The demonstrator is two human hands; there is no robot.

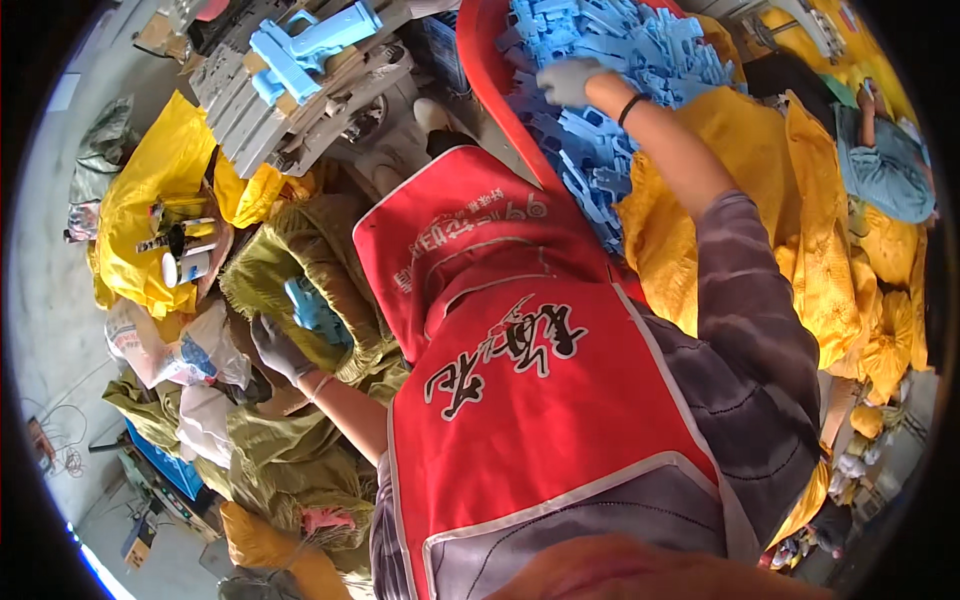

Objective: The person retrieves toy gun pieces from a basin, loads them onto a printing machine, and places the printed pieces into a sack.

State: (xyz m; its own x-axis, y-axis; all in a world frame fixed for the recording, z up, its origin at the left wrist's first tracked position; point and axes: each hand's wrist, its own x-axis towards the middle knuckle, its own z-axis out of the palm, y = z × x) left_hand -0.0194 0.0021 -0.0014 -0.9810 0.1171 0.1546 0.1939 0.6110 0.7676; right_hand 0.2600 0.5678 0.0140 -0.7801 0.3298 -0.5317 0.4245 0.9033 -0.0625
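My right hand [572,82], in a grey glove, is over a heap of light-blue plastic toy pistols [640,50] in a red tub [487,75]. Its fingers curl down onto the heap, and whatever they grip is hidden. Off to the left, my left hand [280,350], also gloved, hangs at the mouth of an olive woven sack [262,262] with its fingers stretched out and nothing seen in them. Inside that sack lie several light-blue pieces [318,312]. Two toy pistols [300,55] rest on a grey slatted machine top at the upper left.
The grey slatted bench [235,105] stands ahead on the left. A yellow sack [150,220] and a white mug [187,267] are beside the olive sack. Yellow woven cloth [720,140] drapes the tub's right side. Another person in blue [885,165] is at the far right.
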